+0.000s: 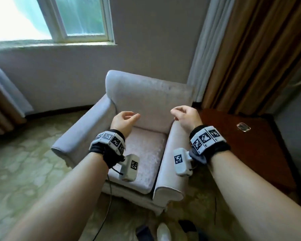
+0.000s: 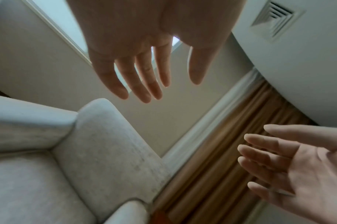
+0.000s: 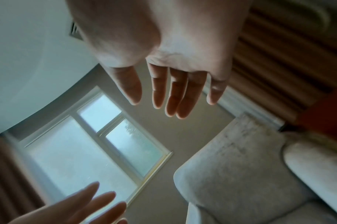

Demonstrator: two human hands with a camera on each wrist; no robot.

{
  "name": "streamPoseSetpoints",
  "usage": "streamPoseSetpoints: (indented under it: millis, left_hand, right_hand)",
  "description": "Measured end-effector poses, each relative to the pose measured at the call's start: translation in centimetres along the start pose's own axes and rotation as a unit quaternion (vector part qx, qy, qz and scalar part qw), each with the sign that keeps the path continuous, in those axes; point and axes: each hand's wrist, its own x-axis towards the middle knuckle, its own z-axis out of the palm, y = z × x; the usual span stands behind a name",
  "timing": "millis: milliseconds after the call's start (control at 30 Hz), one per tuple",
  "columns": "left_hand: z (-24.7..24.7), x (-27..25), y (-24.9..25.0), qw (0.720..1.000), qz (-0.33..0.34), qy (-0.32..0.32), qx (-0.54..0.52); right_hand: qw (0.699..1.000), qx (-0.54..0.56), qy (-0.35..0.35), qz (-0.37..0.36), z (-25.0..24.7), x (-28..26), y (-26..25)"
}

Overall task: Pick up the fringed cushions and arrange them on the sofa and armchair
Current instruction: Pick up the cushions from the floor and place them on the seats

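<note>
A pale grey armchair (image 1: 146, 105) stands in front of me with a bare seat cushion (image 1: 142, 153); no fringed cushion shows in any view. My left hand (image 1: 127, 119) hovers over the seat, fingers relaxed and holding nothing. My right hand (image 1: 182, 113) hovers over the right armrest (image 1: 170, 162), fingers loose and empty. In the left wrist view the left hand (image 2: 144, 68) has straight fingers above the chair back (image 2: 110, 144), with the right hand (image 2: 288, 163) at the lower right. In the right wrist view the right hand (image 3: 173, 84) is spread, palms facing each other.
A dark wooden side table (image 1: 247, 146) stands right of the armchair with a small clear object (image 1: 243, 126) on it. Brown curtains (image 1: 261, 54) hang behind it. A window (image 1: 80, 18) is at the upper left, patterned carpet (image 1: 24, 162) all round.
</note>
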Motion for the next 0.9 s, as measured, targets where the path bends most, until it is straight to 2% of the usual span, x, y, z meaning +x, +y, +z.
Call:
streamPoseSetpoints:
  millis: [167, 367, 533, 667, 767, 900]
  left_hand:
    - [-8.1, 5.3, -3.4, 0.991, -0.056, 0.123, -0.017]
    - [-19.3, 8.8, -6.0, 0.953, -0.095, 0.287, -0.034]
    - [-27.6, 6.8, -10.2, 0.902, -0.149, 0.401, -0.057]
    - [-35.2, 5.5, -13.8, 0.859, -0.179, 0.476, -0.063]
    - [-41.5, 5.3, -17.0, 0.832, -0.201, 0.514, -0.063]
    - [-50.7, 5.9, -20.1, 0.808, -0.222, 0.543, -0.056]
  right_hand:
    - [0.990, -0.003, -0.134, -0.041, 11.2, 6.6, -2.9]
    - [0.953, 0.013, -0.282, -0.109, 25.8, 11.6, -8.7]
    - [0.903, -0.001, -0.407, -0.137, 37.9, 9.4, -11.7]
    - [0.858, -0.007, -0.481, -0.178, 48.3, 6.3, -15.2]
    - [0.830, -0.014, -0.522, -0.196, 56.5, 3.8, -17.6]
    - [0.809, -0.014, -0.548, -0.211, 67.1, 0.6, -20.9]
